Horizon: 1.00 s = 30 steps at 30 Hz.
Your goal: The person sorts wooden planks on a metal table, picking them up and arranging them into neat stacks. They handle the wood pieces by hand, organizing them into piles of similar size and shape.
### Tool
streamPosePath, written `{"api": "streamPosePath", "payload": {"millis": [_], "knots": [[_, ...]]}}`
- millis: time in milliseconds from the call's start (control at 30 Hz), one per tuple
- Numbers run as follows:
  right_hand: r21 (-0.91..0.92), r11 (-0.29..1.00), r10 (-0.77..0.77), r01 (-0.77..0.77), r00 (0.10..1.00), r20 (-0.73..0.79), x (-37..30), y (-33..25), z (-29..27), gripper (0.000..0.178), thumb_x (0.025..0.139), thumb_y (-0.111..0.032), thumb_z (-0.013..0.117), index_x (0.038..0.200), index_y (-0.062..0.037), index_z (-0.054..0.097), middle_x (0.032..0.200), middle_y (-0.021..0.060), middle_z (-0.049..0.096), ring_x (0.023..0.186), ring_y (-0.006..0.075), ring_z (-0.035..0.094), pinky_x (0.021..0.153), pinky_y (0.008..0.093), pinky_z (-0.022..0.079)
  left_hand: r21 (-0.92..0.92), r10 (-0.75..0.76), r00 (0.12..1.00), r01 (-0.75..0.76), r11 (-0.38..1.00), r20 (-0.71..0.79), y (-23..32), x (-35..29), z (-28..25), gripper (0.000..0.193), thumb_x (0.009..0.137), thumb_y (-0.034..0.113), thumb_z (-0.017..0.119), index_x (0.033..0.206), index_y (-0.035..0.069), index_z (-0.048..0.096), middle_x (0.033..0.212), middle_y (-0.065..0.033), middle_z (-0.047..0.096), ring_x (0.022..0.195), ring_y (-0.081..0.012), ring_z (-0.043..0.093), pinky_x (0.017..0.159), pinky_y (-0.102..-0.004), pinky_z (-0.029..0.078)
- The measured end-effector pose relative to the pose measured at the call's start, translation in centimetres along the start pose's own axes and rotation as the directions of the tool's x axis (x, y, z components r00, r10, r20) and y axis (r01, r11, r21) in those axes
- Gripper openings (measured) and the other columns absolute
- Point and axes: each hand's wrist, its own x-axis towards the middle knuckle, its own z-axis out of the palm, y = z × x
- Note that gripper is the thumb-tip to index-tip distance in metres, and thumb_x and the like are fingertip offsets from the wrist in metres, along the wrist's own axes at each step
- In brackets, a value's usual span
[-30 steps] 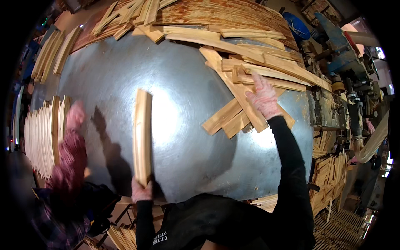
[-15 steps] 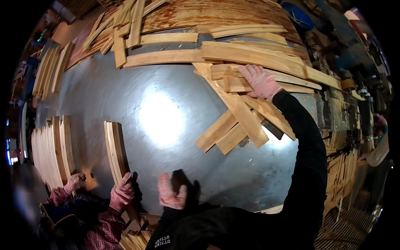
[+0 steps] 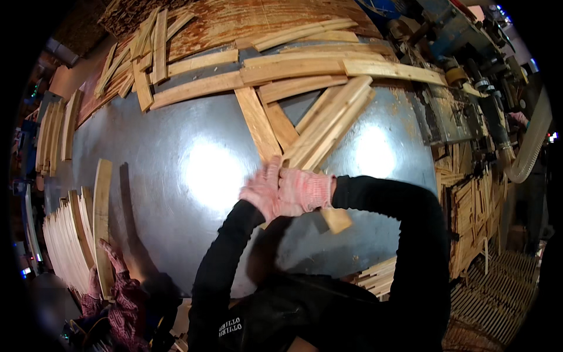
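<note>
In front of me, several wooden boards [image 3: 331, 126] lie slanted side by side, their near ends at my gloved hands. My right hand [image 3: 305, 190] is closed at those near ends, its fingertips partly hidden. Pressed close beside it, my left hand [image 3: 261, 190] is smeared by motion, so its grip is unclear. Another board [image 3: 258, 122] runs slantwise just beyond my left hand. A short board end [image 3: 336, 220] sticks out below my right wrist.
More loose boards [image 3: 196, 89] lie across the far side of the metal table [image 3: 152, 135]. At the left, a co-worker's gloved hands [image 3: 111, 255] hold an upright board [image 3: 102, 205] beside a row of strips [image 3: 61, 240]. Machinery [image 3: 463, 76] stands at the right.
My right hand has come back from the far boards toward me, and several boards have swung into a slanted bundle. My left hand has moved up beside it. The co-worker's board has moved left.
</note>
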Motion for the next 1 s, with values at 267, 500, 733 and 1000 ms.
{"api": "streamPosePath", "payload": {"millis": [267,500,733,1000], "knots": [[0.817,0.338,0.910,-0.467,-0.058,-0.410,-8.4,-6.8,15.7,0.066,0.083,-0.035,0.073,0.136,-0.0024,0.050,0.122,0.0223,0.058,0.114,0.0401,0.055,0.099,0.0443,0.045,0.355,-0.070,0.986,0.120,0.927,-0.150,3.8,-3.8,7.0,0.098,0.065,0.034,0.082,0.143,0.007,0.028,0.138,-0.0258,0.038,0.129,-0.0428,0.038,0.104,-0.0624,0.029],[0.992,0.129,0.986,-0.018,0.109,-0.126,-7.4,-6.8,9.7,0.052,0.098,-0.028,0.059,0.137,0.0049,0.047,0.128,0.0157,0.059,0.116,0.0210,0.055,0.099,0.0314,0.043,-0.323,0.029,0.963,0.061,0.945,0.268,-2.9,-1.8,-1.3,0.065,0.080,0.014,0.071,0.137,0.007,0.040,0.107,-0.0090,0.067,0.095,-0.0197,0.064,0.082,-0.0352,0.053],[0.737,-0.139,0.823,0.662,0.491,-0.285,-3.5,-14.4,15.0,0.068,0.093,-0.039,0.066,0.144,-0.0029,0.040,0.135,0.0106,0.051,0.116,0.0186,0.055,0.098,0.0330,0.047,-0.954,0.170,0.939,0.296,0.042,0.299,-4.3,-16.7,5.3,0.056,0.090,0.030,0.068,0.131,-0.003,0.053,0.115,-0.0112,0.066,0.103,-0.0199,0.064,0.090,-0.0329,0.052],[0.904,-0.342,0.749,0.258,0.655,0.097,0.4,-13.1,13.4,0.034,0.083,-0.013,0.074,0.114,-0.0028,0.063,0.096,0.0047,0.068,0.092,0.0145,0.062,0.078,0.0265,0.052,-0.823,-0.139,0.990,0.064,0.564,-0.018,-5.3,-19.0,9.7,0.074,0.088,0.036,0.068,0.145,0.000,0.037,0.118,-0.0119,0.060,0.106,-0.0187,0.058,0.094,-0.0331,0.048]]}}
